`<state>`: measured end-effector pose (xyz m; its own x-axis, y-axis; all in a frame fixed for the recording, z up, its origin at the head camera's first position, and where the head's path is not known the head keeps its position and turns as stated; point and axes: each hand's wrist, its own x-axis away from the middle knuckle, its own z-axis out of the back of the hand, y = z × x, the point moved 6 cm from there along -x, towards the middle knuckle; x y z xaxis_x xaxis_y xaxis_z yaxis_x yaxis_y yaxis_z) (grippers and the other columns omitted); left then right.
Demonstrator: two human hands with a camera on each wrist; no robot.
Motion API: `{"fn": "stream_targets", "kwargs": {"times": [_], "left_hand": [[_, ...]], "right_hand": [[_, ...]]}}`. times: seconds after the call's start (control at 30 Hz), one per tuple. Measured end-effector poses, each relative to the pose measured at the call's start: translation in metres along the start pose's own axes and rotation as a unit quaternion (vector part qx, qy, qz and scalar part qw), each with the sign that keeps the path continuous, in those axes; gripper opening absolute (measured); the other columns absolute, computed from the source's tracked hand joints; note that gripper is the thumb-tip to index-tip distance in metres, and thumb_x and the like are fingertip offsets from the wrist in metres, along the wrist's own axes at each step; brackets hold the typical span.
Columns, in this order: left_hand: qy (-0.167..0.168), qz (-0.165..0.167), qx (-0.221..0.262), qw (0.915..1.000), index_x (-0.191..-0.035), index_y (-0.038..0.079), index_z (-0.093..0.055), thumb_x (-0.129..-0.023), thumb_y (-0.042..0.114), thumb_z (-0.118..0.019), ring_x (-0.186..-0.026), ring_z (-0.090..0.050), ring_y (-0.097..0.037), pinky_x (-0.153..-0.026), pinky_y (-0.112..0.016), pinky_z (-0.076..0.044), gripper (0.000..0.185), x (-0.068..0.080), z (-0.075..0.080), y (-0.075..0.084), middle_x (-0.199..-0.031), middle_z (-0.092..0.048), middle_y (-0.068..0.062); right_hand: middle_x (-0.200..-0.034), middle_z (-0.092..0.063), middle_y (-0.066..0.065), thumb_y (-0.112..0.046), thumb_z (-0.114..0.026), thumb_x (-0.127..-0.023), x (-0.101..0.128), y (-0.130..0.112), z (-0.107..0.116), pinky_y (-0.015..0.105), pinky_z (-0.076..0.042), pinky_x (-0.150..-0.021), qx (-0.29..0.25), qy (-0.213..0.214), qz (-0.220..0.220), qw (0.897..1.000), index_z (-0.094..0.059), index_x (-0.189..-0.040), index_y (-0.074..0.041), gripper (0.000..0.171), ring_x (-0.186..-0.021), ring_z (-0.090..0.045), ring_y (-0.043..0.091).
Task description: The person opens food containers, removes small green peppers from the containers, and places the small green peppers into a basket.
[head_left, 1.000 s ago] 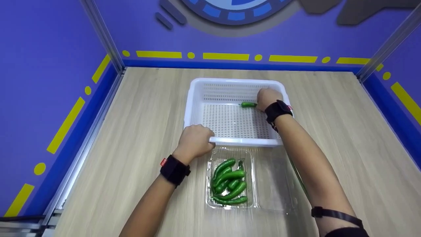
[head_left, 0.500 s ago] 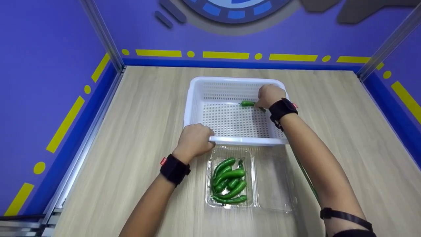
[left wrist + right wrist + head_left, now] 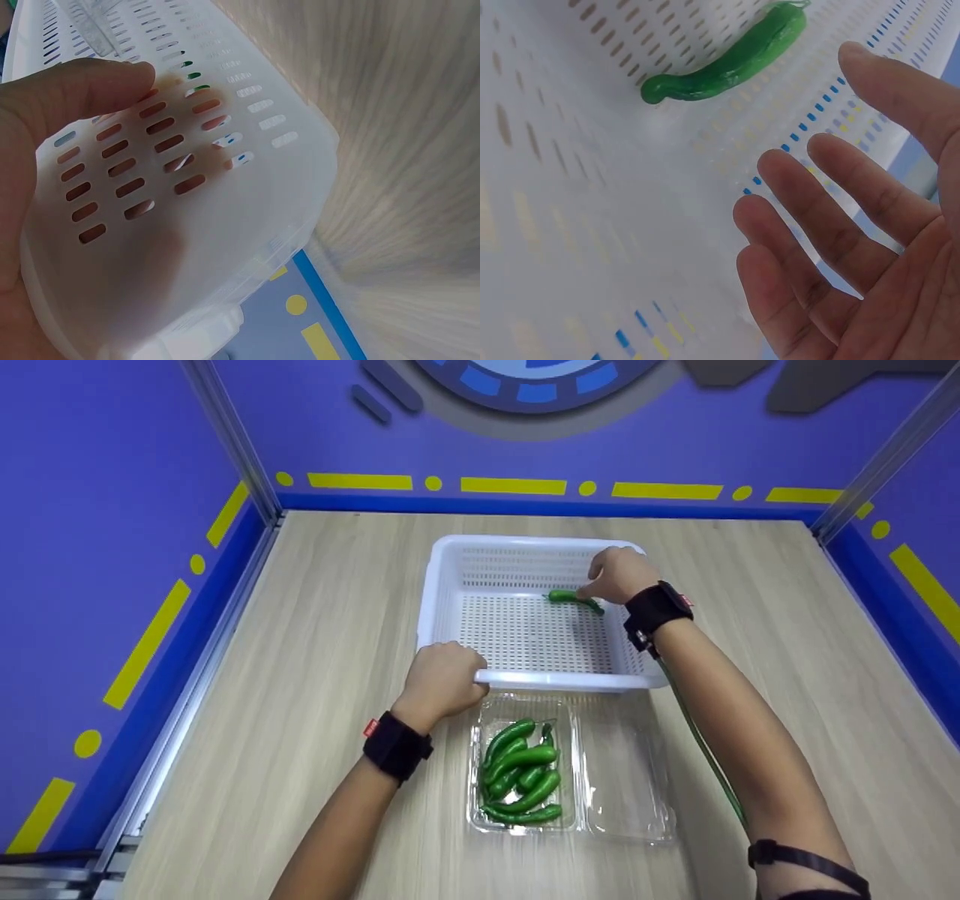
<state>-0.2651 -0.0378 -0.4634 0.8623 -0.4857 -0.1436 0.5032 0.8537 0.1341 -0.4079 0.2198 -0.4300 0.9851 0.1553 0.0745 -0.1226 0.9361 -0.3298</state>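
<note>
Purple-blue wall (image 3: 517, 457) and wooden tabletop (image 3: 322, 622): left hand (image 3: 444, 679) on basket (image 3: 525, 541), right hand (image 3: 619, 575) loose over pepper (image 3: 562, 596)

Left arm: forearm enters at the bottom edge and slants up to the right, with a black band (image 3: 396, 746) at the wrist. The hand, back uppermost, grips the basket at its near left corner; in the left wrist view the thumb lies along the slotted outer wall, and the fingers show only as dim shapes through the plastic, so their exact curl cannot be told.

Right arm: bent at the elbow, it reaches in over the basket's right rim, with a second black band (image 3: 657, 610) at the wrist, a strap (image 3: 814, 866) higher up and a green cable (image 3: 700, 757) along the forearm. The right wrist view shows the fingers spread and slightly curved, thumb apart from them, palm holding nothing; the fingertips are apart from the pepper.

Contents: the pepper is a single green one, lying on the basket floor near the far wall, toward the right. Just in front of the basket, a transparent container (image 3: 630, 780) bears a heap of green peppers (image 3: 521, 757) in its left half; its right half lies alongside
</note>
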Motion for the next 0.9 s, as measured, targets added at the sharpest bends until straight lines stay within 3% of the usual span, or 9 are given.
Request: {"fn": "stream_targets", "kwargs": {"times": [0.5,0.9], "left_hand": [[0.006,-0.004,-0.003,1.0000,-0.055,0.021,-0.045,-0.081,0.025,-0.070,-0.053,-0.044,-0.015,-0.051,-0.037,-0.047,0.036,0.000,0.000,-0.001,-0.054,-0.041,0.009],[0.004,-0.004,-0.005,1.0000,-0.056,0.021,-0.043,-0.082,0.027,-0.070,-0.053,-0.045,-0.015,-0.051,-0.037,-0.046,0.038,0.000,-0.001,0.000,-0.054,-0.039,0.008]], "right_hand": [[-0.104,-0.074,0.017,-0.043,-0.079,-0.083,0.011,-0.002,0.011,0.044,-0.051,-0.074,-0.045,0.023,0.025,0.998,-0.074,-0.108,-0.004,0.046,-0.089,-0.067,0.030],[-0.107,-0.075,0.016,-0.047,-0.077,-0.085,0.022,-0.008,0.010,0.048,-0.053,-0.080,-0.067,0.047,0.046,0.996,-0.075,-0.109,-0.006,0.047,-0.097,-0.069,0.032]]}}
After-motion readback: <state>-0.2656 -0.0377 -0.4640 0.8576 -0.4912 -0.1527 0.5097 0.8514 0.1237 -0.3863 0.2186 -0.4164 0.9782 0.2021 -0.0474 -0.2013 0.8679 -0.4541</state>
